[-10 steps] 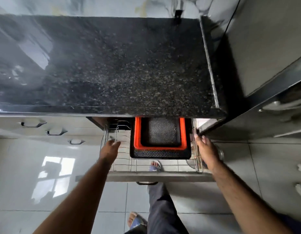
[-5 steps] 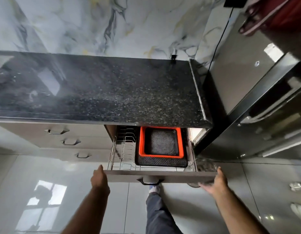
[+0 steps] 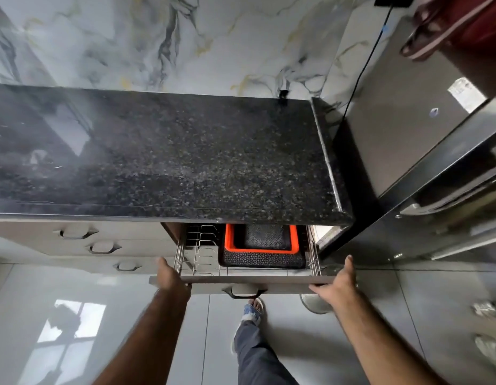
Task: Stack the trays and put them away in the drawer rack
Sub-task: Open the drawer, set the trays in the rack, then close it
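Left hand (image 3: 170, 279) sits at lower centre-left of frame, palm pressed flat on the left end of the drawer front (image 3: 241, 279), fingers extended, not wrapped around anything. Right hand (image 3: 338, 286) at lower centre-right does the same on the right end of that panel, fingers spread and flat against it, gripping nothing. Between the two forearms, a leg in grey trousers and a sandalled foot (image 3: 252, 308) on the glossy grey floor tiles (image 3: 74, 315); a round metal object (image 3: 314, 304) on the floor just under the right hand, mostly hidden. Black drawer handle (image 3: 244, 294) at the panel's middle, untouched. Past the panel, the wire drawer rack (image 3: 198, 257) is partly pulled out beneath the counter; plate dividers on its left side, stacked trays on its right. Bottom tray is black (image 3: 263, 261) with a patterned surface, an orange tray (image 3: 262, 250) nested on it, another black patterned tray (image 3: 264, 236) inside the orange one. Stack runs back under the counter edge. Three shut drawers (image 3: 102, 247) to the left. Speckled black granite countertop (image 3: 163, 154) above, marble-look wall (image 3: 171, 43) across the top, steel fridge (image 3: 408, 129) at right.
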### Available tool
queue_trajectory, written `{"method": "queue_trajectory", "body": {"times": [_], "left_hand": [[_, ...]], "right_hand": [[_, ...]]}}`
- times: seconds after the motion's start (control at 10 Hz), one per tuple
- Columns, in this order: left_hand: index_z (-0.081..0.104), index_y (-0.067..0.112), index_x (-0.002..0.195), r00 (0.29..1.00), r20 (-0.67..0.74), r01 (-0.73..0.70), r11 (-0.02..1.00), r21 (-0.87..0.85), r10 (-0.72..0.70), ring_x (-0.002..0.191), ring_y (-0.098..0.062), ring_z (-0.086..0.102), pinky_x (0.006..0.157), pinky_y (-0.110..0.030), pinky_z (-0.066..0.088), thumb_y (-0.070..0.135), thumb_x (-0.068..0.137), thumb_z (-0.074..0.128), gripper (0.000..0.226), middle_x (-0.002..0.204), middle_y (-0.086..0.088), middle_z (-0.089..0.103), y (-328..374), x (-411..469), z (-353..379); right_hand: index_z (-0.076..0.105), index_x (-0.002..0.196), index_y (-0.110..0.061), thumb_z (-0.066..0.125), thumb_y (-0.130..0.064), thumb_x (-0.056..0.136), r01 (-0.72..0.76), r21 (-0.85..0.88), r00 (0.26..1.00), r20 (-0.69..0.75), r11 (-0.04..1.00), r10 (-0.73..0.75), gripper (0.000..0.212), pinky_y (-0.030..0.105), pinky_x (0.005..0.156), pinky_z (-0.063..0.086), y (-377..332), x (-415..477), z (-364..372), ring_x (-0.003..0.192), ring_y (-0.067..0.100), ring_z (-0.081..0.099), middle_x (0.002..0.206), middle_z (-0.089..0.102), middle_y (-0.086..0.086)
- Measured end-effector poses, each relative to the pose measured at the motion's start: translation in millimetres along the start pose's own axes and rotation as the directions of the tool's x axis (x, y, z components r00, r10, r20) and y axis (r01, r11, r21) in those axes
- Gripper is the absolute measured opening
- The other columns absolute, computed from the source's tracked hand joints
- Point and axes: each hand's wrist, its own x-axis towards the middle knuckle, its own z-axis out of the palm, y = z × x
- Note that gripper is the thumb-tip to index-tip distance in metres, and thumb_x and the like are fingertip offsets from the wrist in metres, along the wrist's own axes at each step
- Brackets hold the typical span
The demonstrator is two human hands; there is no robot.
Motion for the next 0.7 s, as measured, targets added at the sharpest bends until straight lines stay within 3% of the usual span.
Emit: {"method": "queue_trajectory", "body": {"times": [0.1,0.2,0.3,0.4,0.5,0.6,0.7], "left_hand": [[0.032,0.018,0.144,0.998,0.056,-0.025,0.999,-0.032,0.027,0.128,-0.023,0.050,0.105,-0.037,0.040,0.056,0.093,0.039,0.064,0.142,-0.007,0.045,8.6,8.6,23.2],[0.034,0.018,0.144,0.991,0.131,-0.029,0.999,-0.027,0.033,0.132,-0.022,0.046,0.112,-0.040,0.034,0.059,0.088,0.037,0.070,0.147,-0.010,0.042,21.8,25.7,53.9],[0.043,0.027,0.144,0.980,0.195,-0.035,0.999,-0.005,0.035,0.142,-0.020,0.035,0.115,-0.042,0.031,0.068,0.081,0.039,0.075,0.155,0.002,0.039,37.6,35.9,88.6],[0.030,0.026,0.151,0.981,0.196,-0.005,1.000,-0.026,0.010,0.146,-0.024,0.028,0.118,-0.044,0.028,0.077,0.083,0.035,0.086,0.161,-0.002,0.027,48.4,40.6,112.2],[0.044,0.024,0.144,0.979,0.202,-0.012,1.000,-0.022,0.016,0.137,-0.025,0.044,0.113,-0.041,0.036,0.076,0.086,0.031,0.079,0.153,-0.006,0.043,59.3,39.6,137.3],[0.042,0.018,0.144,0.989,0.145,-0.016,1.000,0.018,0.013,0.136,-0.028,0.044,0.111,-0.040,0.037,0.071,0.090,0.031,0.076,0.151,-0.009,0.044,63.4,33.8,148.0],[0.034,0.007,0.146,0.981,-0.144,-0.105,0.979,0.176,0.131,0.135,-0.037,0.043,0.110,-0.047,0.035,0.068,0.088,0.042,0.084,0.151,-0.016,0.041,83.4,28.9,160.0]], "right_hand": [[0.034,0.148,-0.019,0.050,-0.076,0.079,0.006,-0.003,0.999,0.034,1.000,-0.006,0.091,0.063,0.114,0.024,-11.6,8.2,24.7,0.143,0.038,0.031,0.158,0.029,0.016],[0.039,0.146,-0.018,0.048,-0.076,0.079,-0.010,0.009,0.997,0.079,1.000,0.010,0.089,0.060,0.114,0.027,-29.2,23.3,59.0,0.139,0.037,0.039,0.153,0.038,0.016],[0.044,0.143,-0.018,0.044,-0.072,0.085,0.012,0.036,0.995,0.094,0.999,-0.015,0.079,0.056,0.111,0.032,-44.2,32.5,92.4,0.134,0.035,0.045,0.148,0.044,0.014],[0.044,0.144,-0.025,0.042,-0.074,0.085,0.021,0.040,0.992,0.125,0.999,-0.026,0.077,0.054,0.115,0.029,-54.4,35.0,114.6,0.138,0.032,0.042,0.152,0.044,0.009],[0.048,0.141,-0.031,0.033,-0.073,0.086,-0.004,-0.056,0.989,0.148,0.998,0.012,0.071,0.052,0.116,0.028,-70.8,32.4,140.6,0.139,0.028,0.041,0.153,0.044,0.003],[0.048,0.139,-0.029,0.033,-0.073,0.085,-0.040,-0.143,0.994,0.091,0.989,0.054,0.071,0.055,0.116,0.025,-78.8,34.2,147.5,0.137,0.029,0.042,0.152,0.046,0.004],[0.047,0.141,-0.024,0.045,-0.064,0.087,-0.029,-0.281,0.999,0.033,0.959,0.040,0.068,0.056,0.116,0.025,-92.6,33.1,153.4,0.137,0.030,0.044,0.151,0.046,0.007]]}}
